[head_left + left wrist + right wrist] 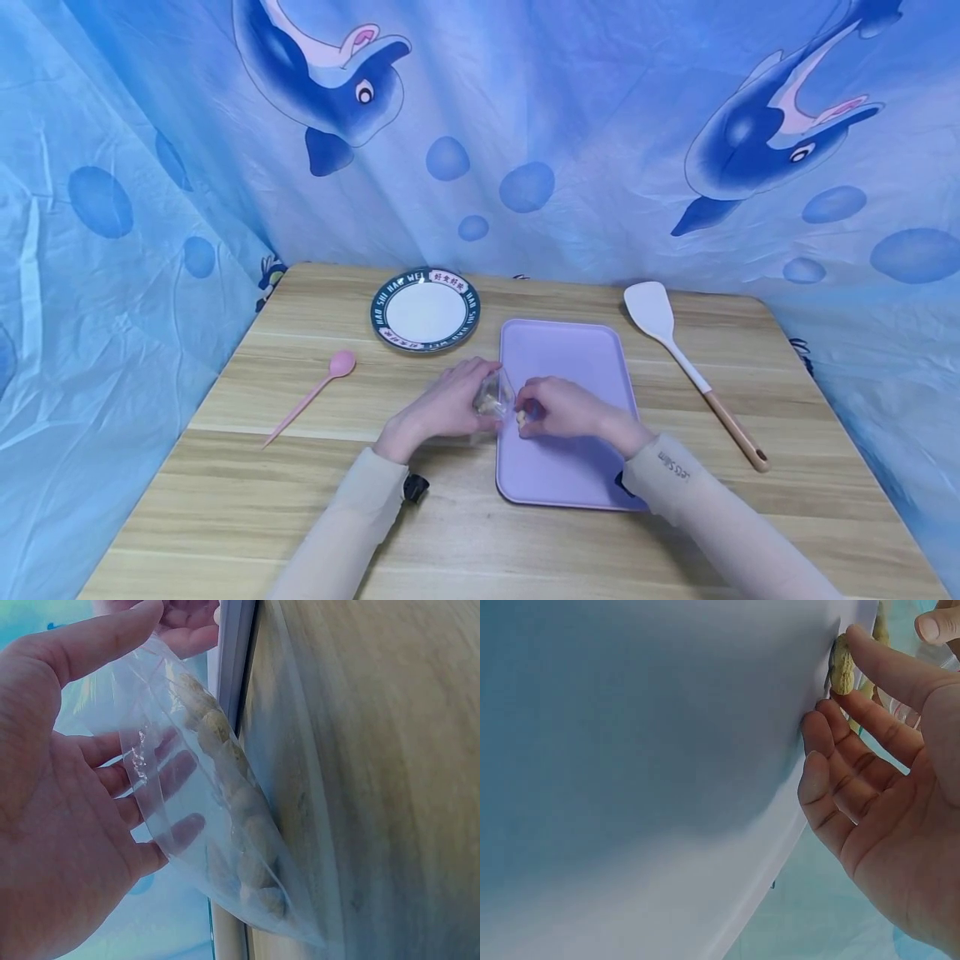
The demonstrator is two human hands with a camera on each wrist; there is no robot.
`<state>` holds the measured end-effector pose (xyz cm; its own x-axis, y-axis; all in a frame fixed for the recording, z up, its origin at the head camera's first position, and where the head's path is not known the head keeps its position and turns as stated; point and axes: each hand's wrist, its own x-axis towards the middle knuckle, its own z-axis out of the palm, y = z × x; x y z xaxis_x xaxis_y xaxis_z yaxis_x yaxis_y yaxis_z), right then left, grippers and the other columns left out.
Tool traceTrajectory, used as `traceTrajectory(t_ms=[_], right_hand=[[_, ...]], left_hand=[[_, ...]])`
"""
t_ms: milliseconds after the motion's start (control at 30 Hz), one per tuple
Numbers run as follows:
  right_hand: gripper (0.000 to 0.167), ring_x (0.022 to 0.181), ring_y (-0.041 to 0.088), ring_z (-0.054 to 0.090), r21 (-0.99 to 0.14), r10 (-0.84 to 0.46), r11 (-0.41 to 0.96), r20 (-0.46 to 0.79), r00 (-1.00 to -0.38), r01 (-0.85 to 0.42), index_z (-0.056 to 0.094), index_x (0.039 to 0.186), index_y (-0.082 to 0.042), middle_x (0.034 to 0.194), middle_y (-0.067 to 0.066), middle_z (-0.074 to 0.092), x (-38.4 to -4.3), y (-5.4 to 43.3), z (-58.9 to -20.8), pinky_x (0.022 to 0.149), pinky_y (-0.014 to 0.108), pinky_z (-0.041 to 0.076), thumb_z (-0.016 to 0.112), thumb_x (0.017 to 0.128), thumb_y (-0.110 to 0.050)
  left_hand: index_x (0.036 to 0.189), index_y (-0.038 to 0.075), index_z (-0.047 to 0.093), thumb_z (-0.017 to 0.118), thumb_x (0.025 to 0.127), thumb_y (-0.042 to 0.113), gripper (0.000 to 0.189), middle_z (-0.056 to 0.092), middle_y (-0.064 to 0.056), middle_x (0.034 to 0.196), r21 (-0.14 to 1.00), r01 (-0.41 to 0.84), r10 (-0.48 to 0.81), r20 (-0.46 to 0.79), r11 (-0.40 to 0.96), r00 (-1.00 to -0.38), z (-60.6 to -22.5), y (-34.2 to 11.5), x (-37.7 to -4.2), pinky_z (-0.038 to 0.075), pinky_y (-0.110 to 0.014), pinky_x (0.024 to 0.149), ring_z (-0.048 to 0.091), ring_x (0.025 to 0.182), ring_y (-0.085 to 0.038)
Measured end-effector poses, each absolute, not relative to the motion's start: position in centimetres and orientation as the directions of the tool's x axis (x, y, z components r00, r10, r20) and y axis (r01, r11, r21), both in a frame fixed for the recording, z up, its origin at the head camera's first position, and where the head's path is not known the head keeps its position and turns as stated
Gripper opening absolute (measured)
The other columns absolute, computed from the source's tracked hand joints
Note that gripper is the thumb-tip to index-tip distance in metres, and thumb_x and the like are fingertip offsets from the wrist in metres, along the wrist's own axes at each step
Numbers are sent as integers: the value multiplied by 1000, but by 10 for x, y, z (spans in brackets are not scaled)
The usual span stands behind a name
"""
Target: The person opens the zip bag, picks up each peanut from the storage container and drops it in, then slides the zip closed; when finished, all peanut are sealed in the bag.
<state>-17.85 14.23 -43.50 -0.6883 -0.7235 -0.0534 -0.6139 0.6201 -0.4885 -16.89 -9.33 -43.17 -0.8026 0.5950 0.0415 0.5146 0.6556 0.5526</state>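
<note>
A clear plastic bag (493, 397) with several peanuts (217, 729) inside is held by my left hand (453, 402) at the left edge of the purple tray (562, 350). In the left wrist view the thumb lies over the bag's top and the other fingers support it from behind. Over the tray, just right of the bag, my right hand (566, 407) pinches one peanut (842, 667) between thumb and forefinger. Its remaining fingers are curled close to the tray surface in the right wrist view.
Behind the left hand sits a white plate (426, 312) with a dark patterned rim. A pink spoon (313, 395) lies on the wooden table (225, 500) to the left. Right of the tray is a white spatula (686, 365) with a wooden handle. A blue dolphin curtain (480, 108) hangs behind.
</note>
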Motion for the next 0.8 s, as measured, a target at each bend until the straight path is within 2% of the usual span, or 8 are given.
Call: traceTrajectory(t_ms=[467,800], right_hand=[[28,76,8,55,-470,-709,635,-39,-704,-613,73,101,-8,87,-5,63,-175,143,-437,71,27,49,84,80,-24],[33,77,8,55,-413,-686,673,-41,-726,-614,74,100,-12,89,-7,63,-173,141,-439,72,28,49,87,77,-31]], left_hand=[[149,6,42,84,77,35,88,53,-8,138,557,511,594,38,655,-804,-433,-93,-170,30,-52,113,47,130,-24],[148,6,43,84,76,36,88,53,-7,138,540,503,585,26,674,-811,-433,-92,-170,29,-52,114,46,130,-23]])
